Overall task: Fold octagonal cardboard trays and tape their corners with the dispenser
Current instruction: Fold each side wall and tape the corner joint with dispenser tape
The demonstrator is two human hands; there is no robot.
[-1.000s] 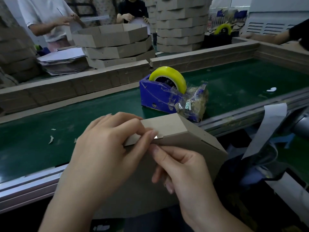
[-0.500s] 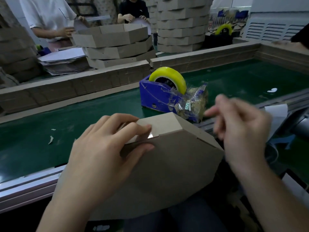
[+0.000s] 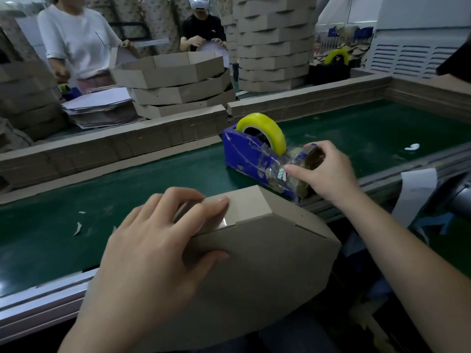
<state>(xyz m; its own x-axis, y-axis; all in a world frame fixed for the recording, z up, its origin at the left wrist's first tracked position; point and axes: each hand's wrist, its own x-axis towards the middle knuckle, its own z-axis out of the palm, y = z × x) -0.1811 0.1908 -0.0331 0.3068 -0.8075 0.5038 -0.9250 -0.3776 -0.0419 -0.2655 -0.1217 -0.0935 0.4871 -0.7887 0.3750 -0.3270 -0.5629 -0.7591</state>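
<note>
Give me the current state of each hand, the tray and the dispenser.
left hand: grips the tray by its folded wall, thumb on its base.
right hand: fingers curled round the tape dispenser at its cutter end.
tray: folded, held on edge, one corner seam taped.
tape dispenser: upright on the belt, yellow roll loaded.

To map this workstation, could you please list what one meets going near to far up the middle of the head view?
Cardboard tray, tape dispenser, low cardboard wall, stack of folded trays, person in a black shirt.
</note>
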